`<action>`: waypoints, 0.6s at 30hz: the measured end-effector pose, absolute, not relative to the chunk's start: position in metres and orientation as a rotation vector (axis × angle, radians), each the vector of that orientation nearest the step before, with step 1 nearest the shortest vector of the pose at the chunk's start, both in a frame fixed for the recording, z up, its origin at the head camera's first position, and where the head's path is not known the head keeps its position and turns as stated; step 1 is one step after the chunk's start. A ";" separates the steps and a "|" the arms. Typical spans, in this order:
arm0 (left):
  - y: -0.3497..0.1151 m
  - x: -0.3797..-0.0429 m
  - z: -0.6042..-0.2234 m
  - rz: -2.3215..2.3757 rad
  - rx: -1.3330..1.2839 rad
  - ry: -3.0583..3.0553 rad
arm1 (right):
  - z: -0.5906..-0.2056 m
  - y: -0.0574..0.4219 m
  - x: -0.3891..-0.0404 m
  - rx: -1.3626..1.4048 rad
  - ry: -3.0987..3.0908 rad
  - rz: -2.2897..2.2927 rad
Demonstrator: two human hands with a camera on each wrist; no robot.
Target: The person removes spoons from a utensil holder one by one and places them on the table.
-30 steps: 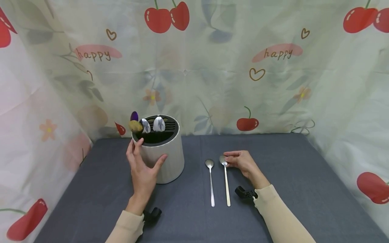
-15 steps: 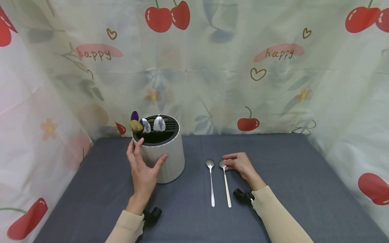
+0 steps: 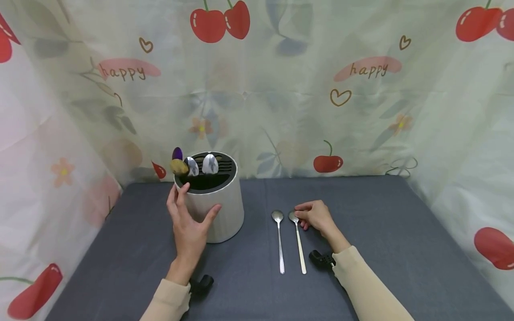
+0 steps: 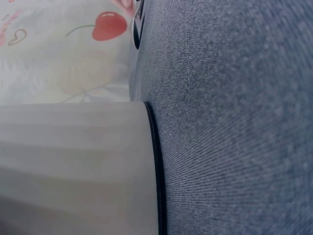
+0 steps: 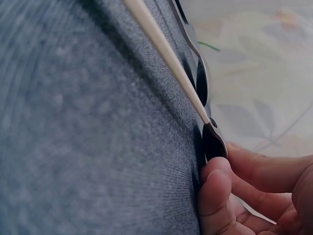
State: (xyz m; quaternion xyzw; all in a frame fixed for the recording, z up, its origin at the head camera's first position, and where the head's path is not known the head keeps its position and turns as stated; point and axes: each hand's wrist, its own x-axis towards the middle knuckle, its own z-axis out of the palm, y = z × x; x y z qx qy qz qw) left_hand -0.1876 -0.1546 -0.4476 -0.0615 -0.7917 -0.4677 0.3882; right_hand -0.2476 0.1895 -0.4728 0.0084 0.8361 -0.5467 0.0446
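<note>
While the left hand (image 3: pixel 190 231) is steadying the holder (image 3: pixel 218 218), the right hand (image 3: pixel 319 216) is pinching the bowl of the right spoon (image 3: pixel 299 244), and that's where the action is happening! Checking the tally: four heads are already standing up out of the holder, with the purple head (image 3: pixel 177 153) and gold head (image 3: pixel 179 167) leaning at the left edge and two silver heads (image 3: pixel 210 164) showing on the slotted top. Two spoons are lying out on the table (image 3: pixel 249 285), so I'm judging things well along but unfinished.

Now the positions! The right spoon is pointing its bowl away from the person, its handle running back toward them; whether it is clearing the cloth at all, I cannot tell. The left spoon (image 3: pixel 279 244) is lying just beside it, between it and the holder, neither hand touching it. Over at the holder, the left hand's fingers are spreading along the side and rim, thumb reaching across the front, pressing rather than wrapping. The two hands are working well apart.
</note>
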 end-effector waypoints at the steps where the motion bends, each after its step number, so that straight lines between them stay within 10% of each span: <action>1: -0.154 -0.188 -0.447 -1.190 -0.157 -2.015 | -0.473 0.190 -0.248 0.027 2.576 -1.653; 18: -0.153 -0.187 -0.447 -1.198 -0.152 -2.011 | -0.464 0.193 -0.245 0.019 2.661 -1.554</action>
